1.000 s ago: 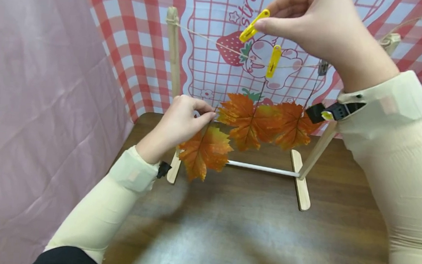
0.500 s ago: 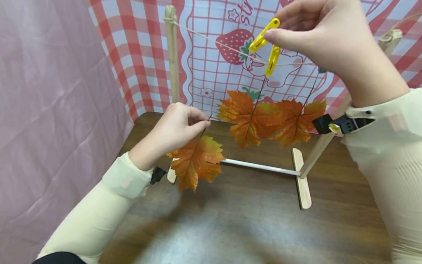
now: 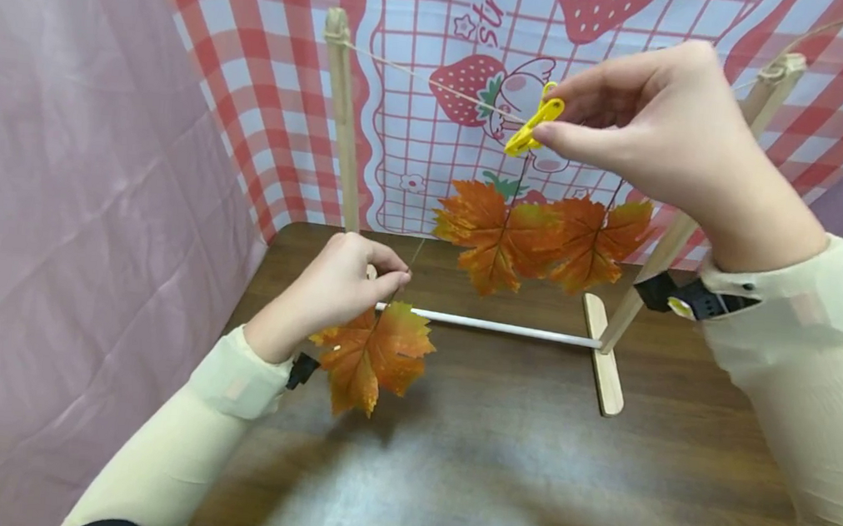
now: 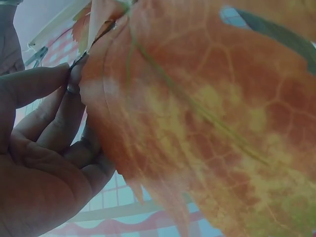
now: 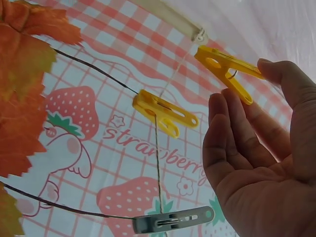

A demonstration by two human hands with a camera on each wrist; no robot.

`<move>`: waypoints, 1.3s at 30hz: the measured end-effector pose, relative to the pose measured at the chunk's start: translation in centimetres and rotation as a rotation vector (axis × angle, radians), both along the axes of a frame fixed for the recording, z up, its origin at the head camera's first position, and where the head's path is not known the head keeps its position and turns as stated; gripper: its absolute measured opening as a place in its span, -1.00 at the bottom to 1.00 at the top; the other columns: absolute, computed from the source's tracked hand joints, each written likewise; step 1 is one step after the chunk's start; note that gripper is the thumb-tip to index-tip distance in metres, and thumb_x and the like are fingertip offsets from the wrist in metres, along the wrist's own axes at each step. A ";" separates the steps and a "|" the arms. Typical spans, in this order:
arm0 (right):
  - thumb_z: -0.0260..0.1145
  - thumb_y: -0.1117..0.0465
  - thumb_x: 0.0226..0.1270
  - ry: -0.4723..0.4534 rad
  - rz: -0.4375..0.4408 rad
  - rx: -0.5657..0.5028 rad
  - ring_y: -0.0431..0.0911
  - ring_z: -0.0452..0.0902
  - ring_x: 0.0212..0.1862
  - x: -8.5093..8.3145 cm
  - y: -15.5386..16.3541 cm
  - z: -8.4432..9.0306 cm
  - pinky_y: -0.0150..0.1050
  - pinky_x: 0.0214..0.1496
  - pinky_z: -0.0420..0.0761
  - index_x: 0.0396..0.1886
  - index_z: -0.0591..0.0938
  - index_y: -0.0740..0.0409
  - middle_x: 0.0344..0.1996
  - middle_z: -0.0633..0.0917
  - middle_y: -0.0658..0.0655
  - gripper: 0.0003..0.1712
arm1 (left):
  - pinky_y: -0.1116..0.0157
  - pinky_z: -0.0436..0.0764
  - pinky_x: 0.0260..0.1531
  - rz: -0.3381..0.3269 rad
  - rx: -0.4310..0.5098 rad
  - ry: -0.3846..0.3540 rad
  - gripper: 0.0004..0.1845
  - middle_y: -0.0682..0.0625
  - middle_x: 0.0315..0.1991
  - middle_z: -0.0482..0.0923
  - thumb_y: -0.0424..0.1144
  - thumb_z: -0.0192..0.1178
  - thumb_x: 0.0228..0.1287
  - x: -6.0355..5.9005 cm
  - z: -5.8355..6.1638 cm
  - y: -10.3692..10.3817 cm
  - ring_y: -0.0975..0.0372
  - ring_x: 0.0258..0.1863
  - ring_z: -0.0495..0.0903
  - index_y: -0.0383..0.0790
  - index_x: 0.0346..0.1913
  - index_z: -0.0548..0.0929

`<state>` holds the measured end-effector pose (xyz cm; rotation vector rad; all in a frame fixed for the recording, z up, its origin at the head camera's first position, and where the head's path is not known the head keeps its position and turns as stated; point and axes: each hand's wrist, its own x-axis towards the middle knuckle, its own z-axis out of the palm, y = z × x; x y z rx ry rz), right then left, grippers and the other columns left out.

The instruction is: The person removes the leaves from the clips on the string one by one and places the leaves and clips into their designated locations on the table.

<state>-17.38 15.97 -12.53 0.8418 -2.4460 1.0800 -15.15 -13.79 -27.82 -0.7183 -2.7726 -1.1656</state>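
My left hand [image 3: 337, 285] pinches the thin stem of an orange maple leaf [image 3: 376, 355], which hangs below the fingers. In the left wrist view that leaf fills most of the picture. Between thumb and fingers, my right hand [image 3: 659, 133] pinches a yellow clothespin [image 5: 222, 64], whose tip points away from the palm. In the head view it overlaps a second yellow clothespin [image 5: 160, 108] fastened on the cord [image 3: 408, 70]. That second one holds the stem of a hanging leaf [image 3: 495, 236]. A grey clothespin [image 5: 173, 220] holds another leaf [image 3: 596, 241] beside it.
The cord runs between two wooden posts, left [image 3: 343, 122] and right [image 3: 767, 101]. A white rod [image 3: 499, 327] joins them low down, and a wooden foot [image 3: 603, 371] rests on the brown table [image 3: 464, 467]. Behind stands a strawberry-print cloth [image 3: 416, 154]; pink fabric [image 3: 79, 225] hangs at left.
My right hand has come down and right with its clothespin, now overlapping the one on the cord. My left hand has lowered the leaf, moving slightly left.
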 end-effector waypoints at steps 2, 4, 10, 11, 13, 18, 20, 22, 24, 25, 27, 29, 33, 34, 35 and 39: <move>0.58 0.21 0.19 0.004 -0.005 0.019 -0.03 0.59 -0.41 0.3 0.1 -0.4 -0.37 -0.44 0.49 -0.16 0.82 0.17 -0.36 0.77 0.10 -0.76 | 0.30 0.41 -0.62 -0.012 -0.001 -0.008 -0.89 0.10 -0.45 0.71 -0.31 0.32 0.38 0.2 -0.2 0.0 0.30 -0.70 0.36 -0.22 -0.22 0.84; 0.59 0.22 0.18 0.003 -0.015 0.033 -0.05 0.59 -0.42 0.5 0.2 -0.9 -0.40 -0.43 0.51 -0.18 0.81 0.18 -0.37 0.77 0.08 -0.77 | 0.30 0.43 -0.59 -0.024 -0.007 -0.014 -0.89 0.08 -0.43 0.72 -0.32 0.32 0.37 0.4 -0.4 0.0 0.30 -0.68 0.38 -0.24 -0.22 0.83; 0.59 0.28 0.15 -0.019 0.000 0.026 -0.10 0.60 -0.42 0.9 0.5 -2.5 -0.45 -0.42 0.52 -0.18 0.80 0.18 -0.38 0.76 0.06 -0.77 | 0.28 0.50 -0.50 -0.032 -0.034 -0.054 -0.90 0.12 -0.42 0.72 -0.32 0.33 0.36 0.6 -1.1 -0.2 0.30 -0.66 0.43 -0.23 -0.24 0.83; 0.59 0.29 0.15 -0.026 0.005 0.022 -0.11 0.61 -0.42 0.9 0.5 -2.8 -0.46 -0.42 0.52 -0.16 0.80 0.18 -0.38 0.76 0.06 -0.76 | 0.26 0.51 -0.48 -0.032 -0.042 -0.052 -0.90 0.12 -0.42 0.72 -0.32 0.33 0.35 0.6 -1.3 -0.3 0.29 -0.64 0.45 -0.23 -0.24 0.84; 0.58 0.28 0.15 -0.030 0.004 0.025 -0.13 0.61 -0.43 0.9 0.6 -3.5 -0.46 -0.43 0.51 -0.11 0.80 0.16 -0.38 0.76 0.05 -0.72 | 0.25 0.54 -0.38 -0.035 -0.057 -0.040 -0.90 0.14 -0.42 0.72 -0.32 0.34 0.35 0.6 -1.5 -0.3 0.27 -0.51 0.55 -0.23 -0.25 0.84; 0.55 0.26 0.19 -0.036 -0.014 0.068 -0.14 0.60 -0.42 0.9 1.1 -5.1 -0.46 -0.42 0.50 -0.04 0.81 0.12 -0.36 0.76 0.04 -0.69 | 0.25 0.52 -0.34 -0.041 -0.072 -0.042 -0.91 0.16 -0.44 0.72 -0.32 0.35 0.34 0.6 -2.0 -0.4 0.23 -0.23 0.63 -0.22 -0.26 0.85; 0.56 0.26 0.18 -0.055 -0.012 0.065 -0.13 0.61 -0.43 0.9 1.2 -5.6 -0.46 -0.43 0.51 -0.08 0.81 0.13 -0.37 0.76 0.05 -0.72 | 0.25 0.51 -0.40 -0.042 -0.075 -0.052 -0.91 0.16 -0.45 0.72 -0.32 0.35 0.34 0.7 -2.1 -0.4 0.22 -0.31 0.62 -0.23 -0.25 0.84; 0.59 0.26 0.17 -0.073 -0.009 0.062 -0.12 0.62 -0.44 0.8 1.3 -6.2 -0.45 -0.44 0.53 -0.13 0.81 0.14 -0.38 0.76 0.06 -0.75 | 0.26 0.49 -0.41 -0.045 -0.076 -0.059 -0.91 0.14 -0.46 0.72 -0.32 0.36 0.33 0.7 -2.2 -0.4 0.24 -0.40 0.59 -0.24 -0.26 0.84; 0.61 0.24 0.15 -0.089 -0.010 0.066 -0.11 0.62 -0.46 0.8 1.4 -6.8 -0.44 -0.45 0.54 -0.16 0.81 0.14 -0.38 0.77 0.05 -0.75 | 0.27 0.49 -0.44 -0.052 -0.071 -0.073 -0.91 0.12 -0.46 0.72 -0.33 0.35 0.34 0.8 -2.4 -0.5 0.24 -0.47 0.57 -0.24 -0.26 0.84; 0.62 0.23 0.14 -0.093 -0.012 0.074 -0.11 0.62 -0.46 0.8 1.4 -7.0 -0.44 -0.46 0.54 -0.17 0.81 0.14 -0.39 0.77 0.04 -0.75 | 0.28 0.49 -0.44 -0.055 -0.067 -0.079 -0.91 0.11 -0.46 0.73 -0.33 0.35 0.34 0.8 -2.5 -0.5 0.26 -0.48 0.56 -0.24 -0.26 0.84; 0.63 0.22 0.13 -0.102 -0.016 0.087 -0.11 0.63 -0.47 0.7 1.4 -7.6 -0.42 -0.48 0.55 -0.20 0.80 0.15 -0.40 0.77 0.03 -0.76 | 0.28 0.49 -0.45 -0.060 -0.060 -0.090 -0.92 0.11 -0.46 0.72 -0.34 0.35 0.34 0.9 -2.8 -0.6 0.27 -0.49 0.55 -0.24 -0.27 0.84; 0.63 0.23 0.12 -0.109 -0.023 0.102 -0.11 0.64 -0.46 0.8 1.5 -8.1 -0.41 -0.48 0.57 -0.21 0.80 0.16 -0.40 0.77 0.02 -0.76 | 0.28 0.50 -0.46 -0.067 -0.057 -0.095 -0.92 0.11 -0.47 0.72 -0.35 0.36 0.33 1.0 -3.0 -0.6 0.28 -0.50 0.55 -0.24 -0.28 0.83; 0.63 0.27 0.11 -0.127 -0.030 0.112 -0.12 0.65 -0.46 0.8 1.7 -9.1 -0.39 -0.48 0.59 -0.23 0.79 0.19 -0.41 0.76 0.03 -0.77 | 0.28 0.52 -0.43 -0.082 -0.075 -0.086 -0.92 0.13 -0.49 0.70 -0.35 0.36 0.32 1.0 -3.4 -0.6 0.30 -0.51 0.54 -0.23 -0.30 0.83; 0.63 0.27 0.11 -0.130 -0.033 0.116 -0.12 0.65 -0.45 0.8 1.9 -9.3 -0.40 -0.48 0.58 -0.24 0.79 0.19 -0.41 0.76 0.02 -0.77 | 0.28 0.52 -0.42 -0.087 -0.082 -0.088 -0.91 0.14 -0.49 0.70 -0.34 0.35 0.33 1.1 -3.5 -0.6 0.30 -0.51 0.53 -0.22 -0.31 0.83; 0.63 0.28 0.11 -0.138 -0.032 0.118 -0.12 0.65 -0.45 0.8 2.0 -9.6 -0.40 -0.48 0.58 -0.24 0.78 0.19 -0.42 0.76 0.02 -0.77 | 0.28 0.52 -0.41 -0.093 -0.092 -0.090 -0.91 0.14 -0.50 0.69 -0.34 0.35 0.33 1.0 -3.6 -0.6 0.30 -0.51 0.53 -0.21 -0.32 0.83; 0.62 0.30 0.10 -0.184 -0.041 0.121 -0.12 0.65 -0.43 0.8 2.4 -10.8 -0.41 -0.45 0.56 -0.24 0.78 0.20 -0.43 0.75 0.04 -0.77 | 0.28 0.53 -0.43 -0.124 -0.134 -0.124 -0.87 0.16 -0.53 0.67 -0.34 0.34 0.36 1.0 -4.2 -0.6 0.30 -0.53 0.53 -0.17 -0.37 0.82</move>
